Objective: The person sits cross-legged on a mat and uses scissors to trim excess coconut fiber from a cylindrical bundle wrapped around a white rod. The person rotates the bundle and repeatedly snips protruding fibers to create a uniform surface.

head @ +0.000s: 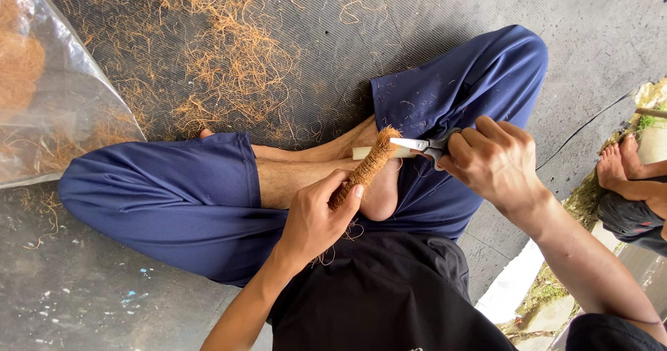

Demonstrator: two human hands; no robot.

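Note:
I sit cross-legged in blue trousers on a dark floor. My left hand (314, 215) grips a stick wrapped in brown coconut fibre (366, 167), held tilted over my crossed feet; its bare pale end (361, 153) pokes out to the left of the tip. My right hand (492, 160) holds a pair of scissors (420, 144), whose blades reach the fibre at the top of the stick.
Loose coconut fibre (222, 66) lies scattered on the dark ribbed mat ahead of my knees. A clear plastic bag (48, 94) with more fibre sits at the far left. Another person's bare feet (622, 163) rest at the right edge, by a concrete ledge.

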